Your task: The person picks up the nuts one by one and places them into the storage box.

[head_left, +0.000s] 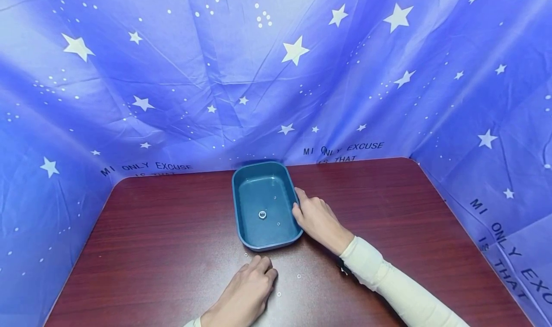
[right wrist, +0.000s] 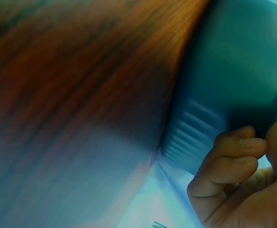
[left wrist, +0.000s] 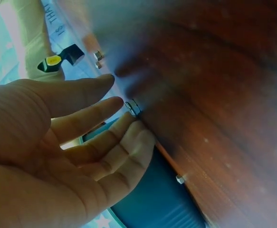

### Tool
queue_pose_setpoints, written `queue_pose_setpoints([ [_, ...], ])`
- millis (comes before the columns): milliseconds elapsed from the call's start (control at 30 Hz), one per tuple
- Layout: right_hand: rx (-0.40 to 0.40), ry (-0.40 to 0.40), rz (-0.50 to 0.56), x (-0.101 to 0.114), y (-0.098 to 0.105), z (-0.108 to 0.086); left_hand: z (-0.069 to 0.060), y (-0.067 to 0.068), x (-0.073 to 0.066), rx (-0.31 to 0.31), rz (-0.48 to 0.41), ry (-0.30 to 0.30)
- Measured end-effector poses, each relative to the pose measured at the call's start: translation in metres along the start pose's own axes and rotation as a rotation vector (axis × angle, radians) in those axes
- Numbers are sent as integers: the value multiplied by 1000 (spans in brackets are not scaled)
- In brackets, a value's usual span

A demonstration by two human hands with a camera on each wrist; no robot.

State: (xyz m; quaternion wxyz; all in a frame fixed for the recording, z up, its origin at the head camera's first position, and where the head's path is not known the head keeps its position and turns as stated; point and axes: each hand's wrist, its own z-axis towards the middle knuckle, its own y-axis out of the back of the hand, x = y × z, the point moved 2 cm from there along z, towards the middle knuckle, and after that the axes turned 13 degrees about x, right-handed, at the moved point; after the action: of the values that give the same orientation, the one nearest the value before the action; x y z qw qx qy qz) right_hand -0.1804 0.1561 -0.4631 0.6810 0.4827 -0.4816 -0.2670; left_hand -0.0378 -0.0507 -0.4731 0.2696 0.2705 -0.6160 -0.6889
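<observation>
A teal tray (head_left: 269,245) stands on the table, with a larger nut (head_left: 262,215) and two small nuts inside. My right hand (head_left: 321,219) holds the tray's right rim; the right wrist view shows that hand (right wrist: 238,180) with curled fingers against the tray's outer wall (right wrist: 224,66). In front of the tray, my left hand (head_left: 247,288) is low over the table, fingers loosely bent. From the left wrist, that hand (left wrist: 76,142) has its thumb and index finger apart, and a metal nut (left wrist: 133,108) lies at the fingertips, not pinched.
Small nuts lie on the table (head_left: 172,221) around my left hand: one near the tray's front (head_left: 246,254), one farther right (head_left: 299,276), one nearer the front (head_left: 279,294). Blue star-patterned cloth (head_left: 215,78) hangs behind and beside the table.
</observation>
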Motion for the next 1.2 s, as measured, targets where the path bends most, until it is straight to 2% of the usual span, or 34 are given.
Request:
queue_pose_setpoints([
  [200, -1, 2, 3, -1, 0, 0, 0, 0, 0, 18, -36, -19],
  [467, -3, 3, 12, -1, -1, 0, 1, 0, -2, 6, -43, -80],
  [800, -5, 5, 17, -2, -1, 0, 1, -1, -1, 50, -54, -45],
  [1200, -5, 8, 19, -1, -1, 1, 2, 0, -1, 69, -53, -30],
])
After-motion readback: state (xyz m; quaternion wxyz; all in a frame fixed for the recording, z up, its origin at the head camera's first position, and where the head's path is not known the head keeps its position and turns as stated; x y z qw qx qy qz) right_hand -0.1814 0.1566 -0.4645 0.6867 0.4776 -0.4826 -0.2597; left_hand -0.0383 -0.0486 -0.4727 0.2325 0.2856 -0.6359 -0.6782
